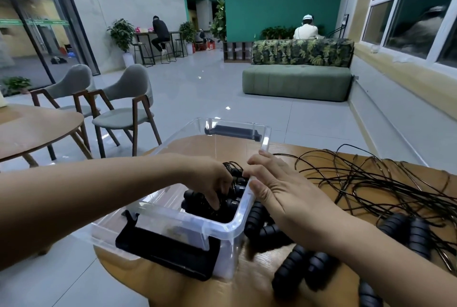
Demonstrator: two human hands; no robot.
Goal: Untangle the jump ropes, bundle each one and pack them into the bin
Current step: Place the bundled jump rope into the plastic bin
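Wooden table (247, 292) in an open lounge carries a clear bin (158, 217) at its near left edge and a loose tangle (383, 183) of black cords to the right.

**Position.** The left hand (212, 183) reaches down inside the bin, fingers curled onto a bundle (230, 205) of rope and handles. The hand covers the contact, so I cannot tell whether it clamps the bundle or only presses on it. The right hand (279, 188) is released, with straight fingers laid against the bin's right rim. Several spare handles (296, 264) lie on the table beneath the right forearm.

**Hazards.**
1. The bin's near corner appears to overhang the table edge. Downward pressure there could tip it.
2. A loosely wound bundle may spring open once let go and mesh with the ropes already packed.
3. The right forearm crosses the handles and lies close to the cords. Lifting it carelessly could drag the tangle tighter or sweep a handle off the table.
4. Cords trail near the rim. One caught under the bin wall would snag later pulls.
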